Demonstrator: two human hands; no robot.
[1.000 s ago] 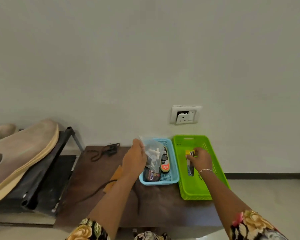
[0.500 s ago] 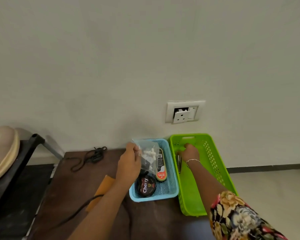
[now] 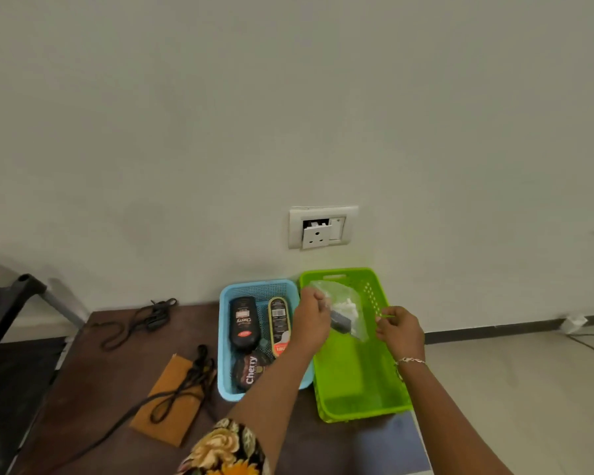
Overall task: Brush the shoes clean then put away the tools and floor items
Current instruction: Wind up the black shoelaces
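A person's left hand pinches the upper corner of a clear plastic bag between thumb and fingers. The bag hangs above the far end of a green basket and holds small white pieces and a dark block. The right hand is just beside the bag with its fingers curled together; it is not possible to tell whether it grips anything. The green basket sits at the right edge of a dark brown bench, against the wall. Touching its left side is a blue basket, which holds a black bottle, a slim polish tube and a round Cherry tin. Near the front edge, black laces lie across a tan cloth. More black cord lies at the far left corner.
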